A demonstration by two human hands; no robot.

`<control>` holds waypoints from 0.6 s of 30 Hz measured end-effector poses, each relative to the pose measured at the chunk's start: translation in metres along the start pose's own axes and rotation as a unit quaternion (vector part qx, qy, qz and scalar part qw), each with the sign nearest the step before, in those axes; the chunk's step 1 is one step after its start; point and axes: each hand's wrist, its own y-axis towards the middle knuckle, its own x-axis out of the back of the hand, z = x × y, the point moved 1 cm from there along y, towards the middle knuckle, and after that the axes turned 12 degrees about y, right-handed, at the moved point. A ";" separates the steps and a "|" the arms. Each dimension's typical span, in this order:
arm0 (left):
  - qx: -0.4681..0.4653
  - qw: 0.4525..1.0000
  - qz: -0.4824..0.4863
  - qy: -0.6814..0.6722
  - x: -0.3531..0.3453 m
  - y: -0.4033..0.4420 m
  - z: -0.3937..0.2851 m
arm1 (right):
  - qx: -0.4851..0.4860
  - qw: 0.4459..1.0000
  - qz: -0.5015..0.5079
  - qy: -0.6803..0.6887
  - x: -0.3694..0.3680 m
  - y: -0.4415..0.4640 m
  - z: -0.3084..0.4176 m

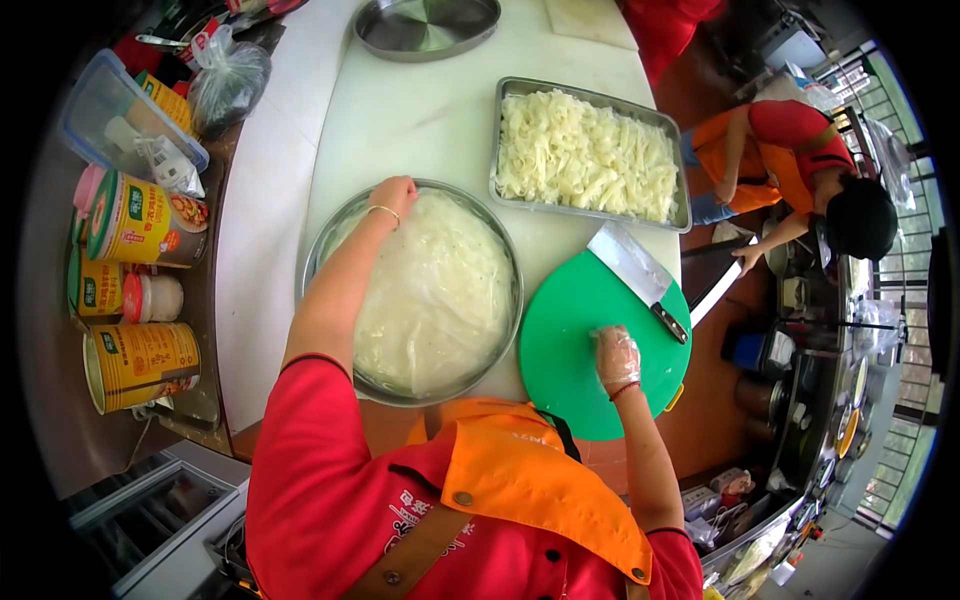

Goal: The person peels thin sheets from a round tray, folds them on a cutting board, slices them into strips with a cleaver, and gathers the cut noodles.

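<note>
A round metal pan [513,325] holds a pale mass under clear plastic film [430,290]. At the pan's far rim, my bare left hand [396,196] is closed on the film's edge, its fingertips partly hidden. My right hand [617,358], in a clear plastic glove, is curled closed over the round green board [565,350], and nothing shows in it. A cleaver [632,268] lies on the board beyond that hand, its black handle toward the right edge. Behind the board, a rectangular metal tray [497,150] holds pale, wide strips [590,155].
An empty round pan [425,28] stands at the far end of the white counter [400,125]. Yellow cans [145,365], a clear plastic bin [110,105] and a dark bag [228,88] line the left side. A co-worker [790,150] holds a long blade at right.
</note>
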 end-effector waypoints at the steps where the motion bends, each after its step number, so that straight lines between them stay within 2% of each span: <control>1: 0.012 1.000 0.003 0.005 0.001 -0.001 -0.002 | 0.005 1.000 -0.002 -0.002 0.000 0.000 -0.001; 4: -0.037 0.996 -0.080 0.001 0.000 -0.006 0.000 | -0.017 1.000 0.006 0.007 0.005 0.001 0.007; 7: -0.113 0.989 -0.092 0.017 0.006 -0.015 -0.006 | -0.010 1.000 -0.002 -0.004 0.000 -0.002 0.001; 10: -0.081 0.994 -0.078 0.013 -0.001 -0.012 -0.005 | 0.009 1.000 -0.004 0.000 0.001 -0.001 0.001; 18: -0.032 0.993 0.035 0.104 0.004 0.007 -0.012 | 0.001 1.000 -0.017 -0.006 0.000 -0.002 0.003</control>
